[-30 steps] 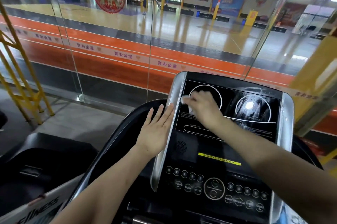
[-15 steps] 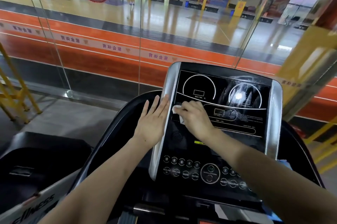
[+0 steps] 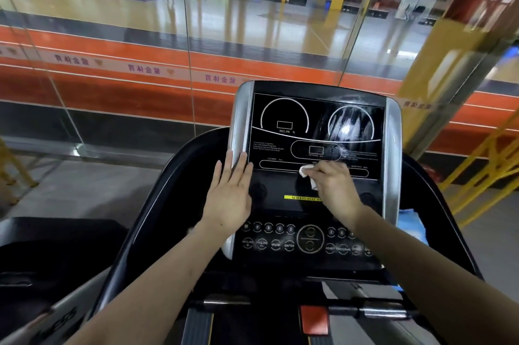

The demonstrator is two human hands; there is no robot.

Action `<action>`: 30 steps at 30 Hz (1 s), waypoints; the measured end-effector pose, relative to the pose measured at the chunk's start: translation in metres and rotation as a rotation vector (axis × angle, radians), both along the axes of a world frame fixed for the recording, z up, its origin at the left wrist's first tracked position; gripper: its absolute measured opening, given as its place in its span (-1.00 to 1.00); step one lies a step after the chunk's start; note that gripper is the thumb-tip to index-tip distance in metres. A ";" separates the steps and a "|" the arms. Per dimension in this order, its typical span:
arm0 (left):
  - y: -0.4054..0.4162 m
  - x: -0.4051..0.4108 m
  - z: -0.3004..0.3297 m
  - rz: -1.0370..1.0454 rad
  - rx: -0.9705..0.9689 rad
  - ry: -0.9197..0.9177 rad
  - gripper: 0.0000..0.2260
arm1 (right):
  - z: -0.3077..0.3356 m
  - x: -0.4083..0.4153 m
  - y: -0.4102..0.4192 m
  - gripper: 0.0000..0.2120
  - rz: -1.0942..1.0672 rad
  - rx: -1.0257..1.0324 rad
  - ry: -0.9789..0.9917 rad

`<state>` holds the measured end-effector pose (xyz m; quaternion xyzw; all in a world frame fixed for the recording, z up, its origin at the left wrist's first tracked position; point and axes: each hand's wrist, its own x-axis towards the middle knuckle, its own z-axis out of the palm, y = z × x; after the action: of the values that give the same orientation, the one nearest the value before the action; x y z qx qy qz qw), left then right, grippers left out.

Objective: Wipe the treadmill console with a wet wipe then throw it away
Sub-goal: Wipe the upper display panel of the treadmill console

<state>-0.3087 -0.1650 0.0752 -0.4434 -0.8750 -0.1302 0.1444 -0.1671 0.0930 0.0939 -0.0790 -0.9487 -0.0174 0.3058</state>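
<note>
The wet wipe (image 3: 307,173) is bunched small and white under my right hand (image 3: 332,186), pressed against the treadmill console (image 3: 314,176) at the lower edge of the display panel (image 3: 317,131), just above the yellow strip (image 3: 302,198). My right fingers (image 3: 323,169) are curled round it, pinching it into a wad so I can bear down on the glossy surface; a corner of the wipe pokes out at nine o'clock from my knuckles and another fold hangs toward six.

My left hand (image 3: 229,198) lies at nine o'clock from the wipe, flat on the console's left edge, its fingers straight and slightly spread over the silver side rail (image 3: 238,120). I judge it is there to steady the console and my own stance against the push of the wiping hand.

At one o'clock from the wipe the right dial (image 3: 351,123) shows pale streaks, which read as wet smears. The left dial (image 3: 285,117), at eleven o'clock, looks clean and dark. The button row (image 3: 306,238) at six o'clock carries no visible streaks, so I take it the lower half is not yet done.

Something blue (image 3: 411,228) sits at four o'clock beyond the right rail; I cannot tell what it is. No bin shows anywhere.
</note>
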 end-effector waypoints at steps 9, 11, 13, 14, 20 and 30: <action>0.012 0.023 0.001 0.000 0.007 0.049 -0.37 | 0.000 -0.045 -0.052 -0.59 0.125 -0.028 0.006; 0.022 0.029 0.004 -0.015 0.013 0.050 -0.38 | -0.002 -0.024 -0.029 -0.56 0.090 -0.023 -0.009; 0.037 0.037 0.005 -0.032 0.025 0.049 -0.38 | -0.004 0.004 0.004 -0.53 0.036 -0.023 0.008; 0.046 0.042 0.006 -0.046 0.029 0.038 -0.38 | -0.004 0.020 0.021 -0.52 0.003 -0.023 0.018; 0.098 0.072 0.011 -0.091 0.006 0.016 -0.37 | -0.003 0.078 0.088 -0.56 -0.087 0.005 0.072; 0.111 0.089 0.015 -0.041 -0.021 0.025 -0.39 | 0.073 0.007 0.107 -0.53 -0.107 -0.002 0.142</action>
<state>-0.2200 -0.0542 0.0906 -0.4642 -0.8652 -0.1185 0.1481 -0.1597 0.2004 0.1673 -0.1310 -0.9190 -0.0271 0.3709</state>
